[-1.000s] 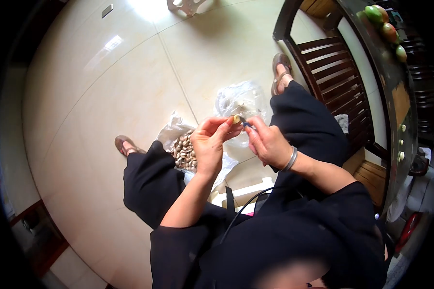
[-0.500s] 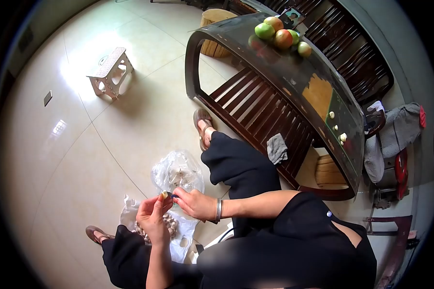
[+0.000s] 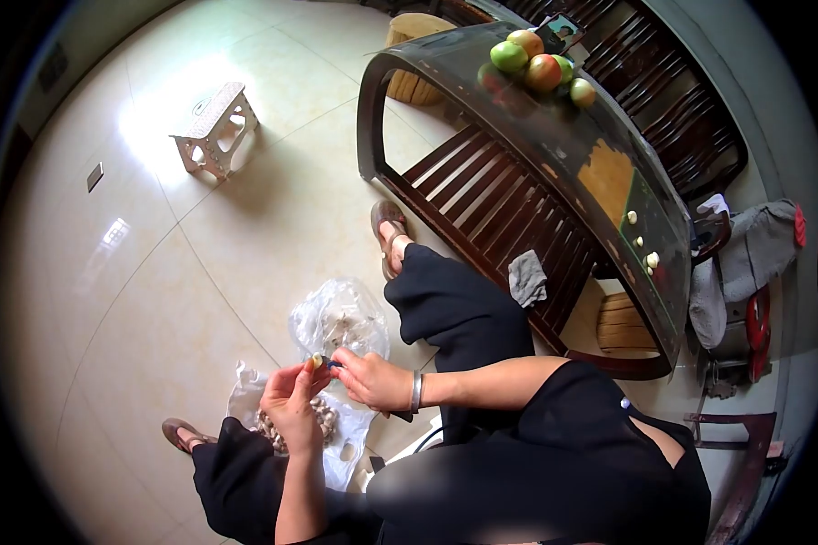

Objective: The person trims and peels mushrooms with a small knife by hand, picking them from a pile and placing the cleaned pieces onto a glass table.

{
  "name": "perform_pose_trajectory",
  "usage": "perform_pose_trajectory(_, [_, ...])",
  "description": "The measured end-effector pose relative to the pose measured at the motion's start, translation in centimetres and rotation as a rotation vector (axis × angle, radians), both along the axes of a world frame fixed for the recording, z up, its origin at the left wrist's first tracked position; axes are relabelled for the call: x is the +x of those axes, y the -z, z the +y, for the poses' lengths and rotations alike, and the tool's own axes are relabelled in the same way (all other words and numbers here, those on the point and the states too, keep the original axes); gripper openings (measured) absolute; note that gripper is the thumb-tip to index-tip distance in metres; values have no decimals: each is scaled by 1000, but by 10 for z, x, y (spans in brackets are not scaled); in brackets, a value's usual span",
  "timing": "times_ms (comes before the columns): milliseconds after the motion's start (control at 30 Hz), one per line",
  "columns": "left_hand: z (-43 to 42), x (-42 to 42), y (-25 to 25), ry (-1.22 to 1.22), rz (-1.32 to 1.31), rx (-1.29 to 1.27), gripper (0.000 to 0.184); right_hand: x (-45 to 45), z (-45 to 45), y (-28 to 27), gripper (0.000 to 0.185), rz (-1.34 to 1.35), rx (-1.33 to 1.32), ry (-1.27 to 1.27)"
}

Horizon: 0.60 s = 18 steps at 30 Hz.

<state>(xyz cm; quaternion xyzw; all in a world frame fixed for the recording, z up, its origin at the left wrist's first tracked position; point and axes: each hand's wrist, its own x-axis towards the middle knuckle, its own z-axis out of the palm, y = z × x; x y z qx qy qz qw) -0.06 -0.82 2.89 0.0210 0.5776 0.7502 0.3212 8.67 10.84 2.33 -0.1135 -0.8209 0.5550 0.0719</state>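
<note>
A small pale piece (image 3: pixel 316 361) is pinched in the left hand (image 3: pixel 291 407), above a white bag (image 3: pixel 358 427) bearing brownish bulbs (image 3: pixel 325 420). A blue-handled tool (image 3: pixel 334 364) is gripped in the right hand (image 3: pixel 377 381), close beside the left. The piece is apparently being trimmed, though the tool's tip cannot be clearly made out. For the next stroke, a steady pinch is required, fingertips clear.

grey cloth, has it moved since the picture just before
No, neither way: judged against the slatted shelf, the cloth lies in the same spot; the whole view shifted slightly.
</note>
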Motion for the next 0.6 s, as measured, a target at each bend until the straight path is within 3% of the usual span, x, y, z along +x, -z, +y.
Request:
perform_pose_trajectory(233, [-3, -4, 2, 27, -77, -12, 10, 0, 3, -7, 14, -83, 36, -49])
perform_pose_trajectory(600, [-2, 1, 7, 2, 26, -7, 10, 0, 0, -3, 14, -82, -23, -30])
